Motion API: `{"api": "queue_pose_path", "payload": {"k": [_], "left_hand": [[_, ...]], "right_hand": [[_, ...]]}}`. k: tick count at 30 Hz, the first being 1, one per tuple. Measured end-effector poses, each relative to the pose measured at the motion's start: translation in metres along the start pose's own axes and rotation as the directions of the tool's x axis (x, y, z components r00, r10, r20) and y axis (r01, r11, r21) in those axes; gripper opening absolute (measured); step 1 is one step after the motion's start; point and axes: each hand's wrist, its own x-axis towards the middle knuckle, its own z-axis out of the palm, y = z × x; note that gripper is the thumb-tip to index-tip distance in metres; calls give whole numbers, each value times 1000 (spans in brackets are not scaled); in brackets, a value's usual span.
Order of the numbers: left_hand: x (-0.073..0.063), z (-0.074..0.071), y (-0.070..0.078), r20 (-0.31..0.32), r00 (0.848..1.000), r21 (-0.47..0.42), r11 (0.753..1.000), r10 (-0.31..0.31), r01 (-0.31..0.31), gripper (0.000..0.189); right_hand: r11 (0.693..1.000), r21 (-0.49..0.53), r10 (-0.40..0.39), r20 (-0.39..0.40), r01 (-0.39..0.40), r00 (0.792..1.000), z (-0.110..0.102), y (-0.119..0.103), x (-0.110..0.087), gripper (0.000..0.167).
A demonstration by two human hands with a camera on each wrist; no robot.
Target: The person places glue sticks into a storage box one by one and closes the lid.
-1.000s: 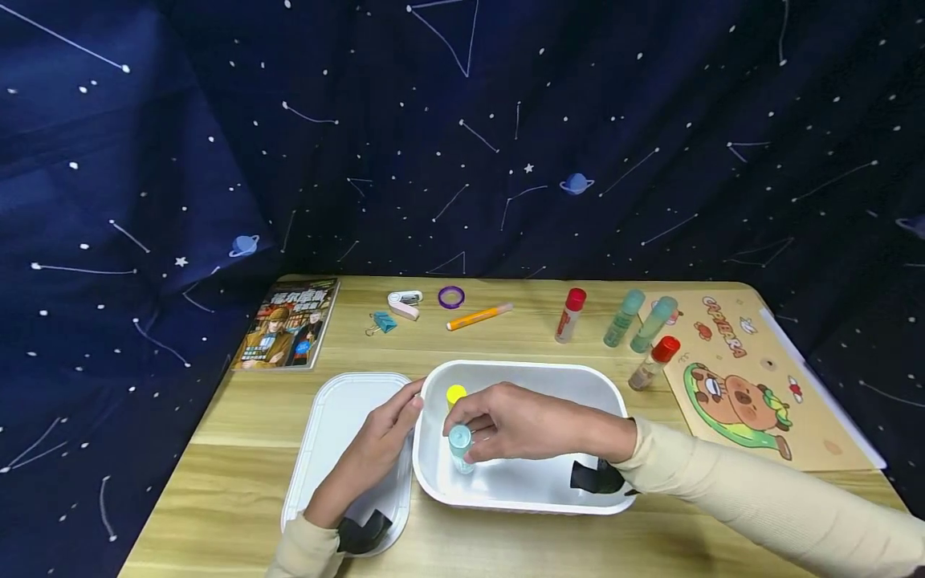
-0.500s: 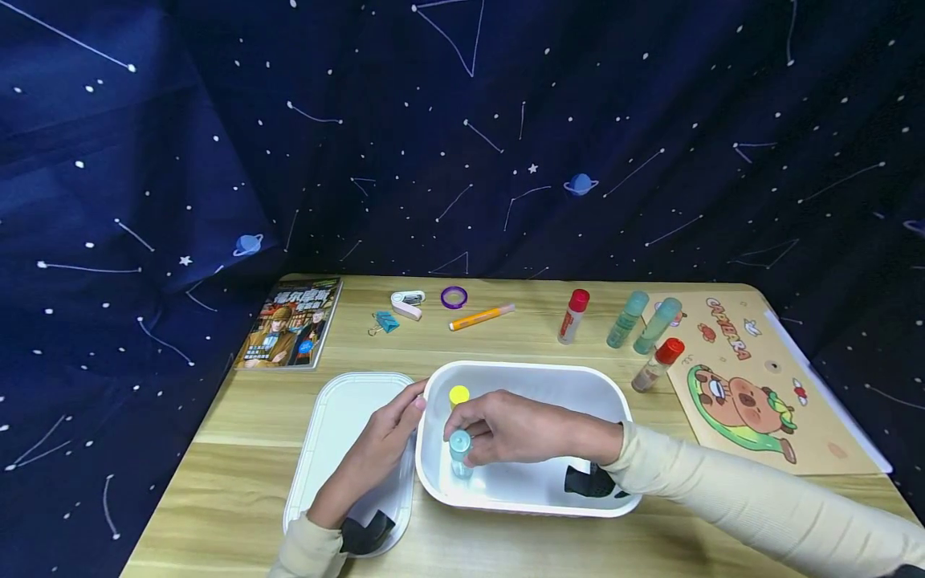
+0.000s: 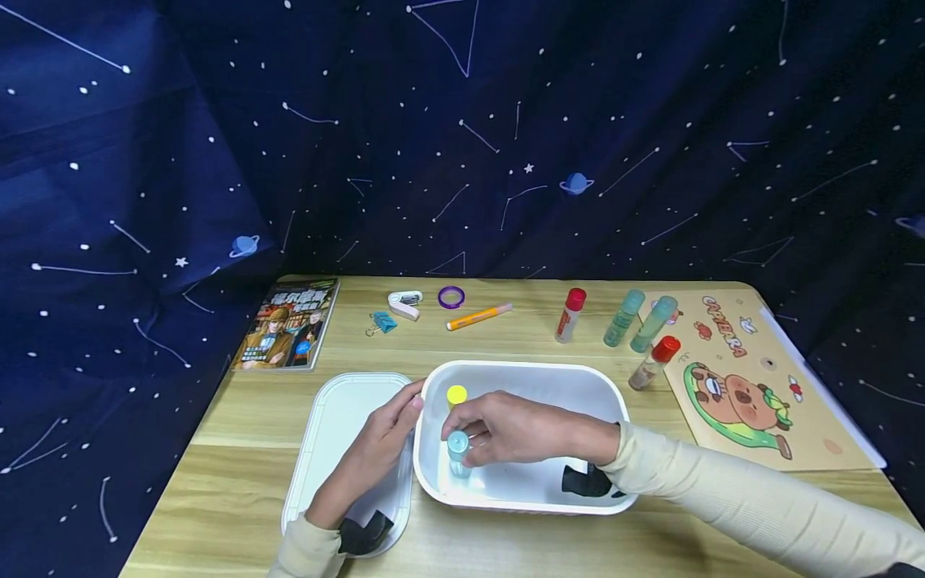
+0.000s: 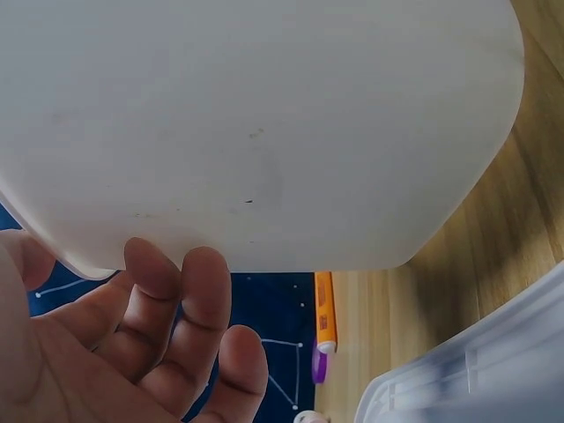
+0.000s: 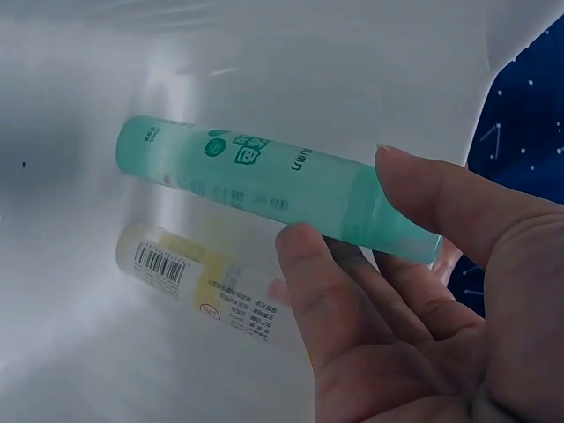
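Observation:
A white tub (image 3: 522, 368) stands on the wooden table, with its lid (image 3: 336, 417) lying flat to its left. Inside the tub my right hand (image 3: 464, 436) pinches a teal glue stick (image 3: 458, 449) between thumb and fingers, holding it upright near the left wall. The right wrist view shows the teal stick (image 5: 256, 172) in that right-hand (image 5: 344, 207) pinch. A yellow-capped stick (image 5: 198, 282) lies just beyond it and also shows in the head view (image 3: 456, 394). My left hand (image 3: 406, 409) rests its fingers (image 4: 167, 300) against the tub's outer left wall (image 4: 264, 123).
Along the far edge lie a book (image 3: 287, 323), a blue binder clip (image 3: 385, 322), a purple tape ring (image 3: 451, 297) and an orange marker (image 3: 478, 316). Several glue sticks (image 3: 624, 318) stand behind the tub at the right, beside a capybara mat (image 3: 751, 377).
The right hand with the teal stick has shifted very slightly left and down inside the tub. The left hand stays against the tub's wall.

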Motion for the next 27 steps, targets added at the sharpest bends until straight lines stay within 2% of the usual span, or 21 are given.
{"api": "queue_pose_path", "payload": {"k": [6, 11, 15, 17, 18, 20, 24, 26, 27], "left_hand": [[1, 1, -2, 1, 1000, 8, 1000, 14, -14, 44], [0, 1, -3, -8, 1000, 16, 1000, 15, -15, 45], [-1, 2, -4, -21, 1000, 22, 1000, 9, -9, 45], [-1, 2, -3, -22, 1000, 22, 1000, 12, -12, 45], [-2, 2, -3, -24, 1000, 18, 1000, 12, -12, 45], [-1, 1, -3, -27, 1000, 13, 1000, 13, -13, 45], [0, 0, -3, -5, 1000, 2, 1000, 20, -20, 46], [1, -1, -2, 10, 1000, -4, 1000, 19, -19, 47], [1, -1, -2, 16, 1000, -6, 1000, 19, -19, 47]], "right_hand": [[1000, -15, 3, -16, -4, 1000, -2, -1, -10, 39], [999, -36, 36, -62, -39, 997, -14, -12, -32, 46], [999, -50, -2, -165, -6, 986, -34, -18, -63, 47], [999, -25, -27, -267, 21, 963, -45, -17, -82, 43], [999, -14, -39, -331, 37, 943, -49, -14, -91, 40], [999, 13, -37, -466, 49, 884, -56, -5, -109, 33], [999, 36, 4, -694, 29, 720, -57, 26, -141, 28], [999, 38, 44, -779, -22, 626, -57, 44, -155, 29], [998, 42, 65, -818, -53, 571, -56, 54, -161, 30]]}}
